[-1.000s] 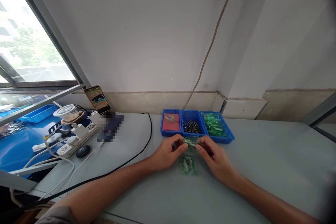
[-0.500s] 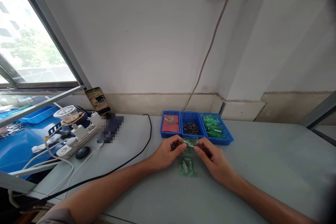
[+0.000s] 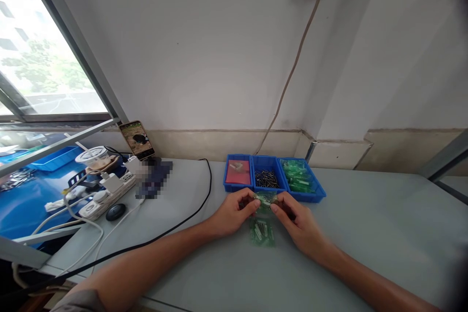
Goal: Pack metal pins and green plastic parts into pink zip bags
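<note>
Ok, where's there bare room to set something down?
Mostly the tabletop beyond the right hand, right of the rightmost blue tray; also between the forearms, nearer than the lower green packet. Crowded: between right and left hand, and around the power strip.

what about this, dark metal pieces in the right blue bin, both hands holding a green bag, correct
Wrong bin: the head view shows the dark metal pieces in the middle blue bin. Left hand and right hand hold a green bag.

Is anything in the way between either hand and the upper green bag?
Nothing visible: the left hand and right hand both pinch the upper green bag. The lower green bag is nearer the wearer, not between.
</note>
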Action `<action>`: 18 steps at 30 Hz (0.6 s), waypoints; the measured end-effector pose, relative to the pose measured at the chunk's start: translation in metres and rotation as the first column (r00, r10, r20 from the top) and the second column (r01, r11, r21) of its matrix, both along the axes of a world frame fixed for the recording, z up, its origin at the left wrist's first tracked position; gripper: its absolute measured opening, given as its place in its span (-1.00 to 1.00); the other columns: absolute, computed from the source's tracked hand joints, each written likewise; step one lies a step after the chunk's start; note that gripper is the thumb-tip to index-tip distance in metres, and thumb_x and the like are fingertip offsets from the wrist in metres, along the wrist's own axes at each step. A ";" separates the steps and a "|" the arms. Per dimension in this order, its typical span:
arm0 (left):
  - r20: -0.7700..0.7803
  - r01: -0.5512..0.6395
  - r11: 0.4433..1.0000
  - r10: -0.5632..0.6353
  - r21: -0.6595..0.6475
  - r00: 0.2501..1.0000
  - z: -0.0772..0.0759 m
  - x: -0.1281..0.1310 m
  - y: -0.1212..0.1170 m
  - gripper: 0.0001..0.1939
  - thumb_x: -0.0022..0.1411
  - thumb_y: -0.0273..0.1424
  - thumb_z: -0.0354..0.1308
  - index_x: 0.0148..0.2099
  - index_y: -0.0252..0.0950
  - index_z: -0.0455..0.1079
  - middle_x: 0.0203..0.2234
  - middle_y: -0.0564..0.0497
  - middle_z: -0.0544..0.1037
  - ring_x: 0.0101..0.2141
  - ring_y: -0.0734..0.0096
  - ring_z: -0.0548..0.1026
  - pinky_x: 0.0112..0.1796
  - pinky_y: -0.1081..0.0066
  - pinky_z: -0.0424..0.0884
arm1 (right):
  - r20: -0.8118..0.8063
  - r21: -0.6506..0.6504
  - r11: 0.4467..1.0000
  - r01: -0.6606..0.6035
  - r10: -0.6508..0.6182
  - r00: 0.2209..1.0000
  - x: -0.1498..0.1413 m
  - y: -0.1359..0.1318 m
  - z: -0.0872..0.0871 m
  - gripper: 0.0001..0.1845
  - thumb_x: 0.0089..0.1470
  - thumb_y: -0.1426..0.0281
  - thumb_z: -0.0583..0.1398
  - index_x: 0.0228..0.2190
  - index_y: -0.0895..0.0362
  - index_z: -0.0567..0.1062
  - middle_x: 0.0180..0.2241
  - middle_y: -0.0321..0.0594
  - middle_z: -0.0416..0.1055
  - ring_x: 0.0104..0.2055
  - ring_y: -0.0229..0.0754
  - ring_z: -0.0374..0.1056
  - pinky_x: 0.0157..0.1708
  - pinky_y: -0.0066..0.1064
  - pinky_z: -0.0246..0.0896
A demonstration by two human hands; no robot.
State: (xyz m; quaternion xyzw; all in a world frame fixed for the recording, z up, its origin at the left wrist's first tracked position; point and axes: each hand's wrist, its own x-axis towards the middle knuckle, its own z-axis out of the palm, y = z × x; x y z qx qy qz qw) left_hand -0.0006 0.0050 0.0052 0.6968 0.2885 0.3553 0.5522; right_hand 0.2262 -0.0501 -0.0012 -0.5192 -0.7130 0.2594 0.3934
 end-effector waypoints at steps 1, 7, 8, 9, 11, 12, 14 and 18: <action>0.003 0.002 1.000 -0.002 0.000 1.000 0.000 0.000 0.000 -0.55 0.45 0.01 0.22 -0.22 -0.30 0.36 -0.44 0.08 0.41 -0.42 0.47 0.36 -0.36 0.45 0.28 | 0.001 0.004 1.000 0.001 -0.001 1.000 0.000 0.000 0.000 -0.64 0.48 0.07 0.08 -0.32 0.01 0.29 -0.49 -0.42 0.17 -0.44 -0.19 0.11 -0.41 -0.37 0.04; 0.008 0.015 1.000 -0.014 -0.011 1.000 0.001 0.000 0.000 -0.56 0.46 -0.01 0.22 -0.23 -0.30 0.34 -0.44 0.10 0.40 -0.42 0.49 0.35 -0.36 0.46 0.28 | 0.009 0.007 1.000 0.003 -0.003 1.000 0.000 0.000 0.002 -0.62 0.48 0.05 0.07 -0.33 0.00 0.28 -0.50 -0.42 0.17 -0.45 -0.18 0.12 -0.42 -0.37 0.06; 0.008 0.015 1.000 -0.014 -0.012 1.000 0.001 0.000 0.000 -0.57 0.46 -0.02 0.22 -0.23 -0.30 0.34 -0.45 0.10 0.41 -0.42 0.49 0.35 -0.36 0.46 0.27 | 0.010 0.007 1.000 0.002 -0.002 1.000 0.000 0.000 0.002 -0.62 0.48 0.05 0.07 -0.33 0.00 0.28 -0.50 -0.42 0.17 -0.45 -0.18 0.12 -0.42 -0.37 0.06; 0.008 0.015 1.000 -0.015 -0.013 1.000 0.001 0.000 0.000 -0.57 0.46 -0.02 0.23 -0.24 -0.30 0.34 -0.45 0.10 0.41 -0.43 0.49 0.35 -0.36 0.46 0.27 | 0.011 0.006 1.000 0.001 -0.001 1.000 0.000 0.000 0.002 -0.62 0.48 0.05 0.07 -0.33 0.00 0.27 -0.50 -0.42 0.18 -0.45 -0.19 0.12 -0.42 -0.37 0.06; 0.013 0.016 1.000 -0.016 -0.017 1.000 0.002 0.000 0.000 -0.56 0.46 -0.01 0.23 -0.24 -0.30 0.34 -0.45 0.10 0.40 -0.43 0.49 0.35 -0.36 0.46 0.28 | 0.012 0.003 1.000 -0.002 0.002 1.000 -0.001 0.000 0.003 -0.63 0.48 0.06 0.07 -0.33 0.00 0.27 -0.50 -0.42 0.18 -0.45 -0.19 0.12 -0.42 -0.37 0.05; 0.013 0.016 1.000 -0.016 -0.018 1.000 0.002 0.000 0.000 -0.55 0.45 0.00 0.23 -0.24 -0.30 0.34 -0.45 0.10 0.40 -0.43 0.49 0.35 -0.36 0.46 0.28 | 0.014 0.002 1.000 -0.002 0.002 1.000 -0.001 0.000 0.003 -0.63 0.48 0.07 0.07 -0.33 0.00 0.27 -0.50 -0.42 0.18 -0.45 -0.19 0.13 -0.42 -0.37 0.05; 0.004 0.021 1.000 -0.021 -0.022 1.000 0.003 0.000 0.000 -0.54 0.45 0.01 0.23 -0.23 -0.30 0.35 -0.44 0.10 0.41 -0.42 0.48 0.36 -0.35 0.45 0.29 | 0.017 0.004 1.000 -0.002 0.002 1.000 -0.001 0.000 0.002 -0.65 0.48 0.08 0.08 -0.33 0.01 0.28 -0.50 -0.43 0.19 -0.45 -0.19 0.13 -0.42 -0.38 0.04; -0.009 0.021 1.000 -0.021 -0.023 1.000 0.004 0.001 0.000 -0.53 0.44 0.04 0.22 -0.23 -0.30 0.35 -0.44 0.09 0.41 -0.42 0.46 0.37 -0.35 0.45 0.29 | 0.011 0.012 1.000 -0.002 0.002 1.000 0.000 0.001 0.000 -0.66 0.48 0.11 0.09 -0.33 0.01 0.29 -0.50 -0.43 0.20 -0.45 -0.20 0.12 -0.43 -0.39 0.04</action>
